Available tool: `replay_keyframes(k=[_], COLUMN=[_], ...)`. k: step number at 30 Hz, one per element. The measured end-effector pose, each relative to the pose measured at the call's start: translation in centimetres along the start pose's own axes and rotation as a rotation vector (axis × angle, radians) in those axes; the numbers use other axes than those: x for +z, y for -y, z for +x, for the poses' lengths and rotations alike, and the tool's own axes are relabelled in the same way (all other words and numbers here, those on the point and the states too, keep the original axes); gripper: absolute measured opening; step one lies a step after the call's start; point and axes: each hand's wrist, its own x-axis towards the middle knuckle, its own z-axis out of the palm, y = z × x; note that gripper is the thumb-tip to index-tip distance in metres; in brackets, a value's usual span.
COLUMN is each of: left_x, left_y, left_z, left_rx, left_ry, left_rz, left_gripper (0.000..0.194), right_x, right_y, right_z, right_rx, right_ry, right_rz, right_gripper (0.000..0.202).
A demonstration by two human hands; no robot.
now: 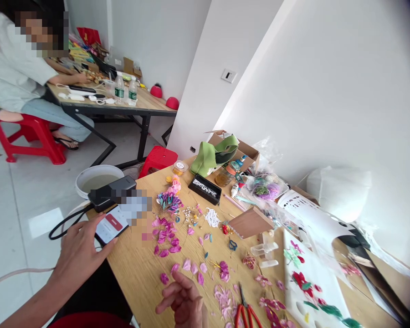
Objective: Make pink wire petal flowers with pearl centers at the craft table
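Note:
My left hand [78, 253] grips a smartphone [111, 225] by its lower end, thumb on one edge and fingers on the other, at the table's left edge. The phone's screen is lit and partly blurred out. Palm up and fingers loosely bent and apart, my right hand [184, 300] is over the front of the wooden table with nothing visible in it. Just beyond it are several pink fabric petals [194, 268]. Red-handled pliers [244, 310] lie to its right, beside a heap of pale pink strips [223, 300]. Magenta petals [167, 234] are piled farther back.
A black power bank [112, 193] with a cable lies at the table's left corner, above a white bucket [99, 177]. A wooden block [251, 223], a black tray [205, 189] and a white sheet with flowers [314, 287] occupy the right. Another person sits at the far table [146, 98].

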Motion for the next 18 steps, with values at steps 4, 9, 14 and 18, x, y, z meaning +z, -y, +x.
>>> replay_keyframes(k=[4,9,14,18], left_x=[0.4,0.3,-0.3,-0.5], left_y=[0.0,-0.5,-1.4,-1.5], left_z=[-0.2,-0.4,-0.2,-0.2], left_rx=[0.091,0.140,0.183,0.187], left_ry=[-0.115,-0.171,-0.158,-0.181], left_rz=[-0.023,-0.004,0.108,0.066], left_gripper=[0.055,0.053,0.050,0.054], right_x=[-0.5,-1.1,-1.5,-2.1], right_y=[0.0,-0.3,-0.6,-0.7], right_z=[-0.2,-0.3,-0.6,-1.2], right_rx=[0.017,0.039,0.014,-0.096], right_ry=[-0.003,-0.006,-0.004,-0.062], right_rz=[0.009,0.003,-0.034,-0.145], right_gripper=[0.051,0.053,0.057,0.050])
